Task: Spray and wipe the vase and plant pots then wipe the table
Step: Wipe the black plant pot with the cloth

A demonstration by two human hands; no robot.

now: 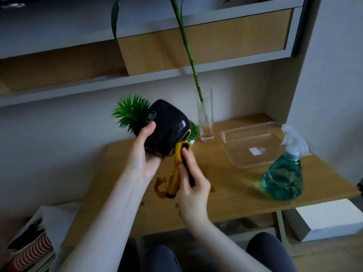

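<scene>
Right hand (191,185) is gripping the yellow cloth (175,171), rubbing the tilted black pot (167,127) that the left hand (144,154) is clutching above the desk (235,195). Glass vase (205,114), second pot (193,132) and brown spills (160,187) are probably waiting.

**Layout above and on the table**

The left hand (144,154) holds a pot (167,127) tipped on its side above the table (225,195). Right of it, the right hand (193,185) presses a cloth (177,154) to the pot's base. Behind stands a vase (205,122) with a stalk (188,55) in it. A tray (253,146) lies to the right, with a spray bottle (284,169) before it.
</scene>
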